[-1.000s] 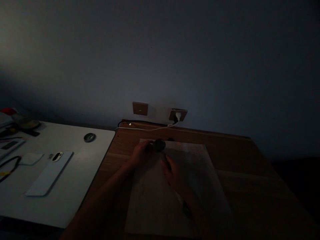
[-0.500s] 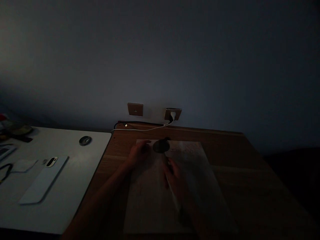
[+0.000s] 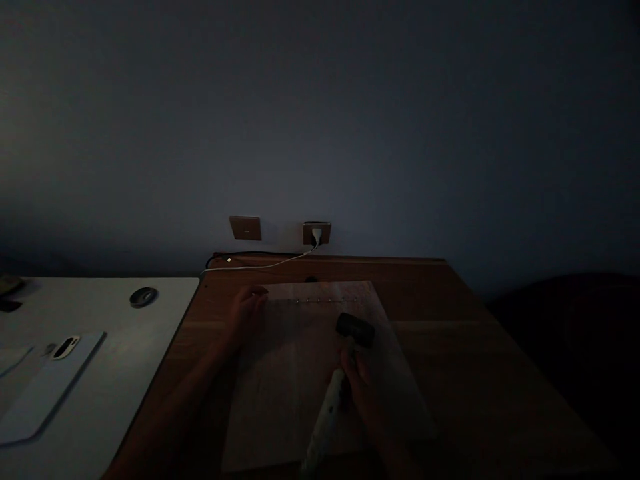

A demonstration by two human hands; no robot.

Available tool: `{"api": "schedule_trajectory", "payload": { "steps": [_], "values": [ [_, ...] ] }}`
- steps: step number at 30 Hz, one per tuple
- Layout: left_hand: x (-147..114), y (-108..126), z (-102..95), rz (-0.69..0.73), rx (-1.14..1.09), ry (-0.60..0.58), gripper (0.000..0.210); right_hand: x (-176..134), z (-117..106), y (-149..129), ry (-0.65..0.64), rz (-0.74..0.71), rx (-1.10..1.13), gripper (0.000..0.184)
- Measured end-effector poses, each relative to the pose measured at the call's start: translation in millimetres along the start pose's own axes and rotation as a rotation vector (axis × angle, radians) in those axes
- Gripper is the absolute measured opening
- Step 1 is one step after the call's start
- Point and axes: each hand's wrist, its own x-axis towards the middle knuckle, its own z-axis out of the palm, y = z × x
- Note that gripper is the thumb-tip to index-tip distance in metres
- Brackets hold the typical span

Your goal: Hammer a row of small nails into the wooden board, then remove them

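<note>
My right hand [image 3: 357,377] is closed round the pale handle of a mallet [image 3: 355,330], just below its dark, thick head. The head is above the right upper part of a pale flat board [image 3: 280,387]; the handle slants down toward me. Small shiny nail-like pieces [image 3: 319,301] form a row along the board's far edge. At the board's far left corner lies my left hand [image 3: 245,308], fingers loosely bent and partly apart, with nothing visible in them. Dim light hides the finer detail of both hands.
The board lies on a brown wooden table [image 3: 460,373]. Left of it, a white table [image 3: 150,353] carries a roll of tape [image 3: 143,297] and a pale phone-like slab [image 3: 55,383]. Behind, a white cable [image 3: 260,267] runs to a plugged wall socket [image 3: 317,233].
The mallet has come back from the board's far edge toward me and right, its head now side-on. My left hand has drawn away to the far left corner. The camera view has shifted right.
</note>
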Motion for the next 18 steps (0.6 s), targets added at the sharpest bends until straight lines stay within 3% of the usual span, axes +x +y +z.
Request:
{"api": "schedule_trajectory", "payload": {
  "steps": [3, 7, 10, 14, 18],
  "values": [
    [-23.4, 4.3, -11.7, -0.013, 0.076, 0.026, 0.031, -5.7, 3.6, -22.2, -0.008, 0.098, 0.047, 0.067],
    [-71.8, 11.2, -34.5, 0.023, 0.211, -0.170, 0.038, -11.5, 5.3, -44.0, -0.049, 0.033, -0.056, 0.063],
    [-105.1, 17.2, -53.3, 0.000, 0.319, -0.228, 0.042, -15.3, -1.8, -52.3, -0.138, 0.010, -0.211, 0.055],
    [-133.5, 26.9, -69.1, -0.141, 0.385, -0.211, 0.042, -22.8, -17.2, -55.4, -0.180, -0.110, -0.354, 0.055],
    [-143.4, 37.6, -68.9, -0.192, 0.345, -0.231, 0.042, -31.4, -30.4, -41.9, -0.055, -0.325, -0.534, 0.048]
  ]
}}
